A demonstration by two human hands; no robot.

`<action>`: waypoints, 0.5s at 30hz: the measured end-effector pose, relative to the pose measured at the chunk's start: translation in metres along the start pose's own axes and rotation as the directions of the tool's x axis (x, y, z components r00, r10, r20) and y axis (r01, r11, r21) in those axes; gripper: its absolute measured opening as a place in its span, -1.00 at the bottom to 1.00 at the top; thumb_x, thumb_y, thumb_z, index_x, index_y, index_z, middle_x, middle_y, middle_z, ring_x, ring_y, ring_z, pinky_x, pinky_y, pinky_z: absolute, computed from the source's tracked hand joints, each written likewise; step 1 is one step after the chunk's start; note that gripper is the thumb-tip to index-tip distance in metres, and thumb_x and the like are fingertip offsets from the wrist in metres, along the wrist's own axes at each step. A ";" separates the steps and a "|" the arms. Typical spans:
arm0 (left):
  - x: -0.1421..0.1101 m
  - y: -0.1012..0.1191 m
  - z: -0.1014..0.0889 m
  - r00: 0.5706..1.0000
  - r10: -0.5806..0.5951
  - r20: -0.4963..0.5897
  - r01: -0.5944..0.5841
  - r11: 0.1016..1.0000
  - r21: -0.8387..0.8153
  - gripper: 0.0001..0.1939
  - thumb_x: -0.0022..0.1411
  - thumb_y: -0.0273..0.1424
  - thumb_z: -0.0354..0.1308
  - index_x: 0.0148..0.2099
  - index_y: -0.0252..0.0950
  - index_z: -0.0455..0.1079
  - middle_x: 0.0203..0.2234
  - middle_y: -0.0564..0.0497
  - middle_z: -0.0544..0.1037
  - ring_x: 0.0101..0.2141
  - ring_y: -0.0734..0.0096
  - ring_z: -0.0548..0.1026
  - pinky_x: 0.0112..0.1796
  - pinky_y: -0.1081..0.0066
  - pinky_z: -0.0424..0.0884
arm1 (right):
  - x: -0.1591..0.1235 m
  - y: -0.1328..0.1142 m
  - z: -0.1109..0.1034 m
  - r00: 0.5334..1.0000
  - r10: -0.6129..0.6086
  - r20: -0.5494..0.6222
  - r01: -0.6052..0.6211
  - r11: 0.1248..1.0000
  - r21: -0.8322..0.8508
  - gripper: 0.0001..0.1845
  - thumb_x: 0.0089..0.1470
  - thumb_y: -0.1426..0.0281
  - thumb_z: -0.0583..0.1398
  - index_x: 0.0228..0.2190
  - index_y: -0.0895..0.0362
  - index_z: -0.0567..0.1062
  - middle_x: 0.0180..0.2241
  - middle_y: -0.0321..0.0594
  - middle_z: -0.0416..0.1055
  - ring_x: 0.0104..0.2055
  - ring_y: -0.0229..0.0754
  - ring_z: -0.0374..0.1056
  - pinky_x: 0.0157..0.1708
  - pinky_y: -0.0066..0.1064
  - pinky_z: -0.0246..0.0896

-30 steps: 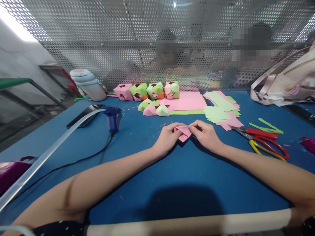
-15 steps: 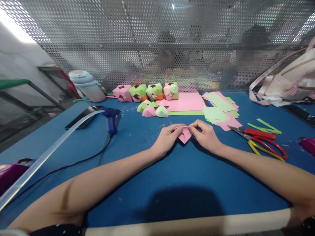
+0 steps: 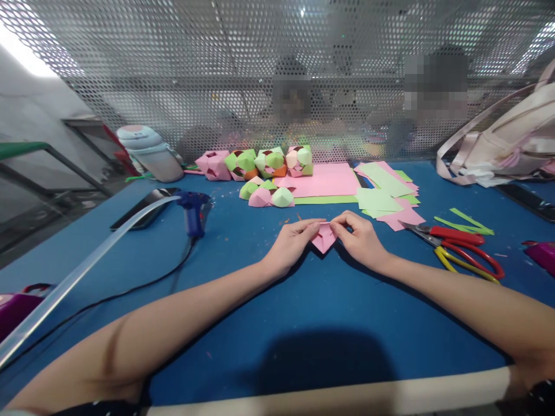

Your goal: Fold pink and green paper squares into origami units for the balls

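A folded piece of pink paper (image 3: 323,239) is pinched between my two hands, just above the blue table, its point towards me. My left hand (image 3: 289,242) grips its left upper corner with thumb and fingers. On the other upper corner, the thumb and forefinger of my right hand (image 3: 358,238) are closed. Beyond my hands lie small folded paper pieces in pink (image 3: 260,197) and pale green (image 3: 282,197). Behind them stands a row of folded paper blocks, among them a pink one (image 3: 214,165) and a green one (image 3: 241,165).
Left are a blue glue gun (image 3: 193,214) with a long glue stick (image 3: 91,271), a phone (image 3: 145,209) and a bottle (image 3: 150,153). Right are scissors (image 3: 470,260), red-handled pliers (image 3: 457,235), paper sheets (image 3: 379,200) and a bag (image 3: 511,138). A perforated metal screen (image 3: 243,75) closes the back; people sit behind it.
Both hands keep their hold on the pink paper, with barely any finger movement. The whole view has shifted slightly.
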State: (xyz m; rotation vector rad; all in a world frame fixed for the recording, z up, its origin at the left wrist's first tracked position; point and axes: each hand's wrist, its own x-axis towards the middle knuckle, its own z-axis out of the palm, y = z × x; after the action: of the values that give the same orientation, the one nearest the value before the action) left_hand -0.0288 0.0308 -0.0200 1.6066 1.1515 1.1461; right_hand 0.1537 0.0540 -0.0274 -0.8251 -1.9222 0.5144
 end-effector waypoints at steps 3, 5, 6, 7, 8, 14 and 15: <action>0.000 0.005 -0.002 0.999 0.030 -0.019 -0.027 0.986 0.162 -0.66 0.22 -0.23 0.11 -0.07 -0.32 0.52 -0.15 -0.06 0.60 -0.16 0.27 0.51 -0.10 0.34 0.38 | -0.001 0.000 0.000 0.999 -0.042 0.014 0.043 0.999 -0.030 -0.83 0.19 0.44 0.10 -0.45 0.14 0.41 -0.47 -0.28 0.33 -0.39 -0.26 0.27 -0.32 -0.38 0.18; 0.000 0.007 -0.003 0.998 0.055 -0.010 -0.052 0.971 0.231 -0.69 0.22 -0.26 0.12 -0.09 -0.32 0.53 -0.18 -0.05 0.61 -0.19 0.29 0.52 -0.13 0.36 0.39 | -0.002 0.000 0.001 0.997 -0.066 0.028 0.067 0.997 -0.046 -0.83 0.19 0.43 0.10 -0.45 0.14 0.42 -0.46 -0.27 0.34 -0.38 -0.26 0.27 -0.31 -0.37 0.18; 0.000 0.007 -0.003 0.997 0.073 0.000 -0.071 0.964 0.256 -0.71 0.22 -0.28 0.12 -0.12 -0.32 0.53 -0.21 -0.04 0.62 -0.22 0.31 0.53 -0.15 0.38 0.40 | -0.002 0.000 0.001 0.996 -0.078 0.036 0.080 0.995 -0.052 -0.83 0.19 0.43 0.10 -0.44 0.14 0.42 -0.45 -0.26 0.34 -0.37 -0.25 0.27 -0.31 -0.37 0.18; 0.000 0.007 -0.003 0.995 0.095 0.009 -0.094 0.955 0.280 -0.73 0.23 -0.30 0.11 -0.15 -0.32 0.54 -0.24 -0.03 0.63 -0.24 0.33 0.53 -0.17 0.40 0.41 | -0.003 0.000 0.002 0.995 -0.091 0.045 0.093 0.994 -0.057 -0.83 0.20 0.43 0.10 -0.43 0.14 0.43 -0.44 -0.26 0.34 -0.36 -0.25 0.28 -0.30 -0.36 0.19; -0.001 0.007 -0.003 0.992 0.121 0.016 -0.120 0.944 0.308 -0.75 0.24 -0.33 0.09 -0.18 -0.31 0.55 -0.28 -0.01 0.63 -0.28 0.36 0.53 -0.19 0.42 0.41 | -0.003 0.000 0.002 0.993 -0.103 0.052 0.106 0.992 -0.062 -0.84 0.20 0.44 0.10 -0.42 0.14 0.43 -0.44 -0.25 0.34 -0.36 -0.25 0.28 -0.30 -0.36 0.19; -0.003 0.005 -0.004 0.971 0.237 0.041 -0.231 0.878 0.419 -0.78 0.26 -0.39 0.06 -0.22 -0.29 0.54 -0.34 0.02 0.63 -0.35 0.42 0.53 -0.26 0.46 0.40 | -0.005 0.003 0.003 0.983 -0.166 0.078 0.174 0.979 -0.108 -0.84 0.21 0.43 0.09 -0.39 0.15 0.43 -0.45 -0.24 0.34 -0.36 -0.25 0.28 -0.31 -0.37 0.19; -0.003 0.005 -0.004 0.970 0.236 0.059 -0.239 0.878 0.415 -0.78 0.26 -0.38 0.07 -0.19 -0.29 0.54 -0.32 0.01 0.63 -0.33 0.42 0.54 -0.26 0.46 0.40 | -0.005 0.003 0.002 0.980 -0.179 0.085 0.188 0.975 -0.118 -0.83 0.21 0.43 0.09 -0.39 0.16 0.43 -0.45 -0.24 0.34 -0.37 -0.24 0.28 -0.32 -0.36 0.19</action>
State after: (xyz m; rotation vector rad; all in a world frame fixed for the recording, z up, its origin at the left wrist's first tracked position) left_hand -0.0322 0.0274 -0.0147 2.1302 1.2848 1.0907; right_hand 0.1541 0.0524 -0.0335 -0.7062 -2.0918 0.3180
